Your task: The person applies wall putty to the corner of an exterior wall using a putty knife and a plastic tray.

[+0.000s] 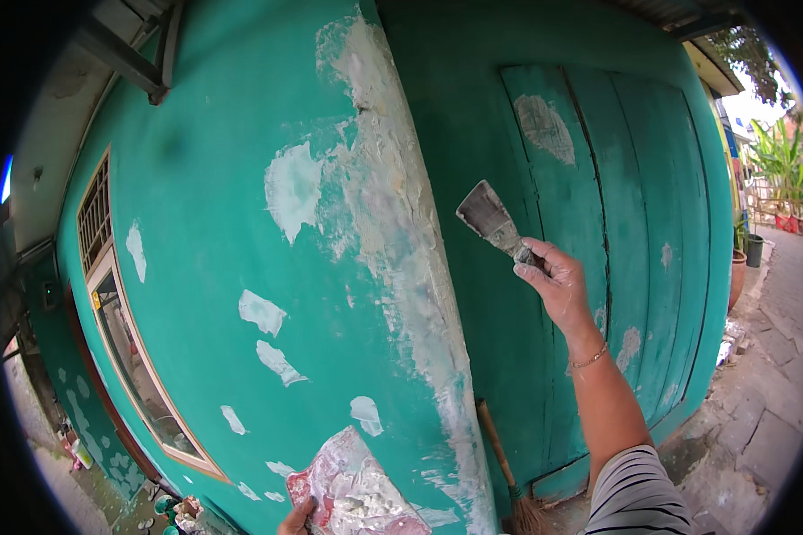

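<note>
My right hand point(558, 281) is raised in front of the green wall, its fingers closed round the handle of a putty knife point(489, 214). The wide, stained blade points up and to the left, apart from the wall corner. At the lower edge my left hand point(296, 519), mostly out of view, grips a reddish, putty-smeared board point(302, 486). A lump of white putty point(366, 499) lies on it. Between the hands runs the wall's corner point(419, 267), thickly coated with rough grey-white putty. Pale putty patches point(293, 192) dot the green wall to its left.
A broom point(495, 446) leans against the wall right of the corner. Green panels point(633, 241) cover the right wall face. A framed window point(143, 357) is at left, with a metal bracket point(134, 58) above. Paving point(758, 401) and potted plants point(739, 276) lie at right.
</note>
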`<act>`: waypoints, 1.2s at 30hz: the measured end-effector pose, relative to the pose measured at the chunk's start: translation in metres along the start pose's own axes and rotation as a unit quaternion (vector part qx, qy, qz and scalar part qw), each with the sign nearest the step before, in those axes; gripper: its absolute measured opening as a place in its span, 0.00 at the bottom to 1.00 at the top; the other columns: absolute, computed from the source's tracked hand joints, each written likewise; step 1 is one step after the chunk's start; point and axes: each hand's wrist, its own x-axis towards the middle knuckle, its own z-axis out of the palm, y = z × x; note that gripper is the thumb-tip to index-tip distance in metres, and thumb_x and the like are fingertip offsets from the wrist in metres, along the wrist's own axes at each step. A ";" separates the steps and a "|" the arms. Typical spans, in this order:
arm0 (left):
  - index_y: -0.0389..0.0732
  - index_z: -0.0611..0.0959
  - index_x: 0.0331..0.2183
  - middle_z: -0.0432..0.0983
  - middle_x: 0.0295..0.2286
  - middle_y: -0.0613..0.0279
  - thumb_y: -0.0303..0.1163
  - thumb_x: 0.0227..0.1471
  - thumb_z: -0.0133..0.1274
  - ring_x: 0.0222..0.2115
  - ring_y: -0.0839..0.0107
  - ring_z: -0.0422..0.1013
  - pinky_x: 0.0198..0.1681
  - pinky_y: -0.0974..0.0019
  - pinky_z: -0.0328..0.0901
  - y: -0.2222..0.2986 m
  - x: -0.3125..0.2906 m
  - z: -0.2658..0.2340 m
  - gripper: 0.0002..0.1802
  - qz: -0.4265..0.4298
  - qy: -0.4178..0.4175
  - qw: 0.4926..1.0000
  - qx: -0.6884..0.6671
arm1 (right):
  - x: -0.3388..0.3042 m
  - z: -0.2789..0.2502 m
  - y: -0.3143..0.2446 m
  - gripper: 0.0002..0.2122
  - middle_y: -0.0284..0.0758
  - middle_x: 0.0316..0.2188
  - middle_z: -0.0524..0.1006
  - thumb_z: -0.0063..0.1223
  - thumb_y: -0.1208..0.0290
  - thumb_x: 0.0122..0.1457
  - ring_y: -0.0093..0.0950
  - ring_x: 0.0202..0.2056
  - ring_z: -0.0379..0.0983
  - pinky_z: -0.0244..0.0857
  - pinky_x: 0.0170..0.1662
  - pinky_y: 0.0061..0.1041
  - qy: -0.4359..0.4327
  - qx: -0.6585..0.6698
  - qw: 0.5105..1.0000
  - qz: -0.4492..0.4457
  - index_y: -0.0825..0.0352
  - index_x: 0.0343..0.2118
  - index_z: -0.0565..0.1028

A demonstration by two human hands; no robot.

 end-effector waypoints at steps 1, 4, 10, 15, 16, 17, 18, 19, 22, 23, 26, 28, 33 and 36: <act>0.31 0.74 0.53 0.78 0.45 0.47 0.33 0.61 0.47 0.44 0.55 0.77 0.47 0.51 0.74 -0.002 -0.001 0.001 0.22 0.000 0.009 1.000 0.000 | 0.002 -0.003 0.001 0.16 0.29 0.35 0.76 0.62 0.80 0.56 0.18 0.37 0.72 0.67 0.44 0.18 0.001 0.027 1.000 0.016 0.73 0.48 0.78; 0.32 0.75 0.52 0.78 0.44 0.48 0.33 0.61 0.46 0.43 0.56 0.77 0.47 0.52 0.74 -0.004 0.003 -0.007 0.21 0.004 0.038 0.999 0.014 | 0.004 -0.007 0.007 0.17 0.29 0.38 0.77 0.62 0.79 0.57 0.19 0.39 0.72 0.67 0.48 0.19 -0.058 -0.011 0.998 0.011 0.71 0.51 0.77; 0.33 0.75 0.52 0.79 0.45 0.49 0.35 0.61 0.47 0.43 0.56 0.77 0.47 0.53 0.74 -0.014 -0.002 0.023 0.21 0.010 0.014 1.000 -0.006 | 0.016 0.002 0.042 0.19 0.33 0.44 0.80 0.62 0.78 0.56 0.22 0.45 0.74 0.66 0.54 0.22 -0.164 0.121 0.969 0.137 0.70 0.52 0.77; 0.32 0.76 0.52 0.79 0.45 0.49 0.37 0.62 0.47 0.44 0.56 0.77 0.48 0.53 0.73 -0.018 0.004 0.033 0.22 -0.019 0.072 0.996 0.050 | 0.037 0.017 0.067 0.18 0.35 0.40 0.81 0.65 0.80 0.53 0.21 0.42 0.76 0.69 0.51 0.22 -0.209 0.167 0.952 0.148 0.72 0.49 0.78; 0.32 0.76 0.52 0.79 0.45 0.49 0.37 0.62 0.47 0.44 0.56 0.77 0.49 0.53 0.72 -0.017 0.006 0.031 0.22 -0.022 0.081 0.994 0.073 | 0.041 0.019 0.070 0.18 0.35 0.39 0.81 0.65 0.81 0.52 0.21 0.41 0.76 0.70 0.50 0.22 -0.215 0.166 0.952 0.142 0.73 0.48 0.79; 0.32 0.76 0.52 0.79 0.45 0.49 0.38 0.62 0.46 0.44 0.56 0.76 0.49 0.53 0.72 -0.017 0.009 0.026 0.23 -0.018 0.083 0.994 0.062 | 0.043 0.022 0.074 0.18 0.34 0.39 0.81 0.65 0.82 0.51 0.21 0.40 0.77 0.71 0.49 0.22 -0.225 0.164 0.950 0.139 0.74 0.47 0.79; 0.32 0.76 0.52 0.79 0.45 0.49 0.38 0.62 0.46 0.44 0.56 0.76 0.49 0.53 0.72 -0.017 0.013 0.020 0.23 -0.013 0.085 0.995 0.051 | 0.045 0.023 0.076 0.18 0.34 0.38 0.82 0.66 0.82 0.50 0.21 0.39 0.77 0.71 0.48 0.21 -0.220 0.152 0.954 0.136 0.73 0.46 0.79; 0.32 0.76 0.52 0.78 0.45 0.49 0.38 0.62 0.46 0.44 0.56 0.76 0.49 0.53 0.72 -0.017 0.017 0.017 0.23 -0.009 0.087 0.995 0.041 | 0.047 0.023 0.076 0.17 0.34 0.38 0.82 0.67 0.81 0.50 0.21 0.39 0.77 0.71 0.48 0.20 -0.214 0.140 0.958 0.133 0.72 0.45 0.80; 0.33 0.76 0.52 0.78 0.45 0.50 0.38 0.62 0.47 0.44 0.56 0.76 0.49 0.52 0.72 -0.016 0.017 0.021 0.23 -0.032 0.053 0.998 0.003 | 0.051 0.019 0.083 0.17 0.34 0.38 0.83 0.67 0.80 0.49 0.20 0.38 0.77 0.72 0.47 0.20 -0.208 0.111 0.963 0.131 0.71 0.45 0.81; 0.33 0.76 0.52 0.78 0.45 0.49 0.38 0.62 0.47 0.44 0.55 0.76 0.49 0.52 0.72 -0.017 0.019 0.020 0.23 -0.025 0.062 0.998 -0.003 | 0.052 0.020 0.085 0.17 0.35 0.38 0.83 0.67 0.80 0.49 0.20 0.38 0.77 0.72 0.47 0.20 -0.209 0.106 0.963 0.133 0.72 0.45 0.81; 0.33 0.75 0.53 0.78 0.45 0.49 0.37 0.62 0.47 0.45 0.55 0.76 0.50 0.51 0.72 -0.019 0.027 0.012 0.23 -0.006 0.081 0.997 0.002 | 0.056 0.013 0.078 0.18 0.34 0.38 0.82 0.67 0.80 0.50 0.19 0.39 0.77 0.71 0.48 0.20 -0.211 0.024 0.970 0.120 0.72 0.46 0.80; 0.33 0.75 0.53 0.78 0.46 0.48 0.37 0.62 0.47 0.45 0.54 0.76 0.50 0.51 0.72 -0.017 0.036 -0.002 0.23 0.004 0.082 0.996 0.034 | 0.055 0.005 0.082 0.18 0.33 0.38 0.82 0.67 0.79 0.51 0.19 0.39 0.76 0.70 0.48 0.20 -0.206 0.003 0.971 0.121 0.73 0.46 0.80; 0.32 0.73 0.55 0.77 0.47 0.47 0.36 0.61 0.48 0.45 0.55 0.76 0.49 0.52 0.73 -0.021 0.045 0.007 0.24 -0.011 0.048 0.999 0.006 | 0.043 -0.016 0.089 0.18 0.32 0.39 0.81 0.65 0.78 0.53 0.18 0.40 0.74 0.69 0.49 0.20 -0.193 -0.037 0.970 0.146 0.75 0.48 0.78; 0.32 0.72 0.56 0.76 0.48 0.47 0.36 0.62 0.48 0.46 0.55 0.76 0.50 0.53 0.73 -0.024 0.051 0.006 0.25 0.001 0.046 0.999 0.019 | 0.034 -0.034 0.086 0.18 0.32 0.39 0.81 0.64 0.78 0.54 0.19 0.40 0.74 0.68 0.49 0.20 -0.167 -0.032 0.974 0.149 0.76 0.48 0.78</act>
